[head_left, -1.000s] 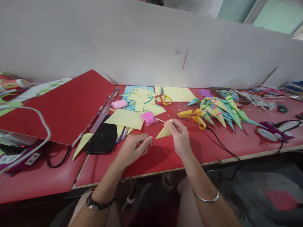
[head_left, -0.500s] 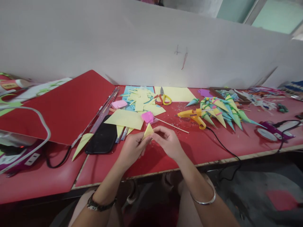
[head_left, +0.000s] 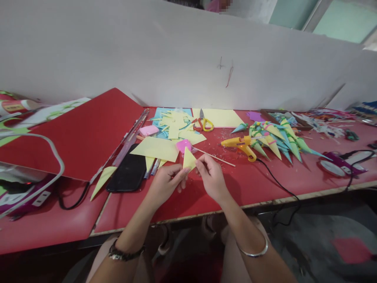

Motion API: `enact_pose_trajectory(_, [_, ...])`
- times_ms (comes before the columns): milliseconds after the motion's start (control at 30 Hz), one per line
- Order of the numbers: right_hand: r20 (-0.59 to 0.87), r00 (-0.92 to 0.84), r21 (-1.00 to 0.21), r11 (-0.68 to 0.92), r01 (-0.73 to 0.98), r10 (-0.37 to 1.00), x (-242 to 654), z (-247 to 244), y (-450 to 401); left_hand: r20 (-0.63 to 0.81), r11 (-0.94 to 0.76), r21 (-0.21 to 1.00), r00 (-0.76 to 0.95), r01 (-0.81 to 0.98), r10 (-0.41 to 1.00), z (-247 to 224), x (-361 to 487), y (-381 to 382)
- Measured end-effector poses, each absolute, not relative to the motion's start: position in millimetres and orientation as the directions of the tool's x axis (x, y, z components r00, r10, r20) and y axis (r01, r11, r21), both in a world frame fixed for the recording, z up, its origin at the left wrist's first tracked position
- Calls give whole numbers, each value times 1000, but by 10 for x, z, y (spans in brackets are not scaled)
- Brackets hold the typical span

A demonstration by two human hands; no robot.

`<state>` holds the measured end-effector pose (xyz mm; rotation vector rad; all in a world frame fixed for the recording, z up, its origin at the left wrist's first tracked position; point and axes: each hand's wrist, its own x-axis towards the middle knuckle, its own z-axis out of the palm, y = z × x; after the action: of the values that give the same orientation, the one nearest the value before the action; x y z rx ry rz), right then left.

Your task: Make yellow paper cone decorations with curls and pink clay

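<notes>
A small piece of yellow paper [head_left: 189, 159], its point upward, is held between my two hands above the red table. My left hand [head_left: 167, 182] pinches its lower left edge between thumb and fingers. At its right corner, the fingertips of my right hand [head_left: 212, 177] are closed on it. Just behind the paper lies a pink lump [head_left: 183, 146], with a thin wooden stick [head_left: 215, 155] running off to its right. A flat yellow sheet [head_left: 156, 148] lies to the left, partly over other yellow pieces.
A yellow glue gun [head_left: 240, 143] with a black cord lies right of my hands, beside a heap of yellow and blue paper cones [head_left: 275, 137]. Scissors [head_left: 203, 122] lie behind, near paper scraps [head_left: 175, 122]. A black phone [head_left: 128, 171] and red board [head_left: 85, 133] are leftward.
The yellow paper has turned and shows a broader triangular face. My right hand has shifted slightly right, to the paper's right corner; my left hand keeps its pinch.
</notes>
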<state>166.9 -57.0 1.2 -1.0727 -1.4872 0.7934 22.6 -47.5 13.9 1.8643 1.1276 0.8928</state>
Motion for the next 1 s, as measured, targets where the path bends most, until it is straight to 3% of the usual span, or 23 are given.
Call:
enact_pose_trajectory(267, [378, 2, -867, 354, 351, 926, 1669, 16, -562, 338, -452, 640, 300, 622, 892, 139, 221, -444])
enact_pose_trajectory(400, [321, -10, -887, 304, 348, 947, 1719, 3, -523, 491, -534, 284, 358, 796, 794, 88, 164, -371])
enact_pose_trajectory(533, [329, 31, -871, 290, 398, 944, 1782, -18, -491, 452, -435, 24, 378, 900, 808, -46, 75, -345])
enact_pose_trajectory(733, [337, 62, -814, 257, 521, 940, 1817, -56, -466, 495, -430, -10, 378, 903, 782, -166, 7, -327])
enact_pose_trajectory(900, [257, 38, -760, 178, 625, 966, 1822, -142, -445, 667, -397, 40, 271, 917, 694, 19, 41, -344])
enact_pose_trajectory(1000, [272, 2, -738, 207, 643, 962, 1822, -163, -453, 771, -400, 85, 194, 913, 607, 125, 44, -384])
